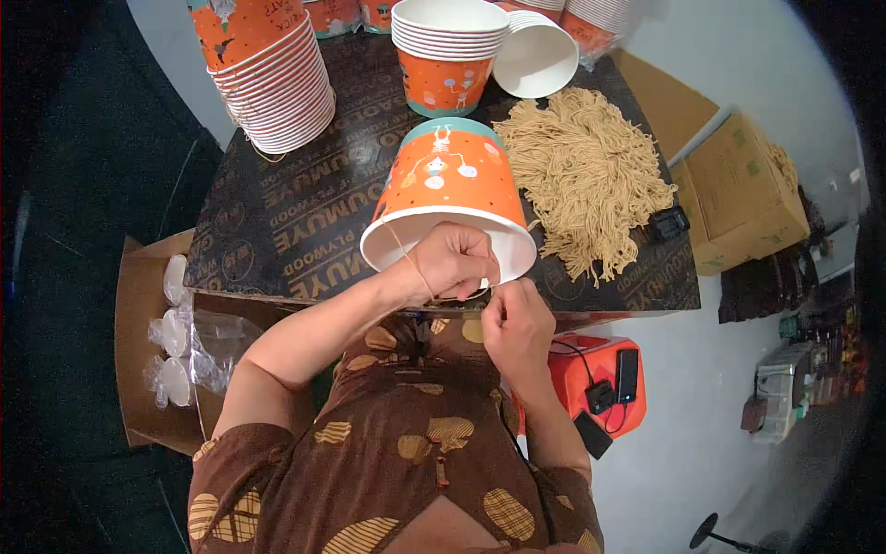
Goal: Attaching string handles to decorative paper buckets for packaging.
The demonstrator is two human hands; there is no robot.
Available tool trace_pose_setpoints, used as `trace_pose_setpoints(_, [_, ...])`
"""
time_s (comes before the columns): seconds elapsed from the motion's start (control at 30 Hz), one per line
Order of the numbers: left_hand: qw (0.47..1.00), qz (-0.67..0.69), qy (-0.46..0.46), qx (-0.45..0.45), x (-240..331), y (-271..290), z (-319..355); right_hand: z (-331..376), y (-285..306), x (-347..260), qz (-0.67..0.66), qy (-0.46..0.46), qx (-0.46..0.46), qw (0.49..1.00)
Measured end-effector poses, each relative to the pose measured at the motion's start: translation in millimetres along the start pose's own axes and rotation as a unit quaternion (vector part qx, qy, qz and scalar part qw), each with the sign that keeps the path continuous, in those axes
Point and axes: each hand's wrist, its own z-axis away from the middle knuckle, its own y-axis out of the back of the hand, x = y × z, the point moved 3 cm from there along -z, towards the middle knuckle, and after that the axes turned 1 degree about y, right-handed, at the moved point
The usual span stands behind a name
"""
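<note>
An orange paper bucket (449,180) with a teal band and white rim lies tilted on the dark plywood table (295,212), its open mouth toward me. My left hand (454,260) grips the near rim, with a tan string looped across its wrist. My right hand (517,328) sits just below it, fingers pinched on the thin tan string (466,297) at the rim. A heap of tan cord handles (591,171) lies to the right of the bucket.
Stacks of matching orange buckets stand at the back left (272,78) and back centre (449,51); one white-lined bucket (535,57) lies on its side. Cardboard boxes (743,189) sit on the right, an open box with plastic lids (171,337) on the left, a red stool (600,379) below.
</note>
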Motion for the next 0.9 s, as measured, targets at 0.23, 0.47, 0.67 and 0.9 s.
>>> trace_pose_setpoints(0.23, [0.997,-0.069,-0.040,-0.001,-11.6,5.1,-6.2,-2.8,-0.3,-5.9,0.022,-0.002,-0.005,1.000])
trace_pose_setpoints(0.47, [0.963,-0.252,-0.078,0.050,-6.2,1.9,-3.0,-4.3,-2.2,-8.3,0.066,-0.015,-0.022,0.997])
trace_pose_setpoints(0.67, [0.940,-0.325,-0.067,0.077,3.9,3.1,2.9,1.4,10.4,-10.9,0.023,0.010,-0.010,1.000])
trace_pose_setpoints(0.9, [0.937,-0.323,-0.097,0.093,-0.7,5.2,-5.2,7.5,-0.9,-34.1,0.012,0.074,-0.046,0.996])
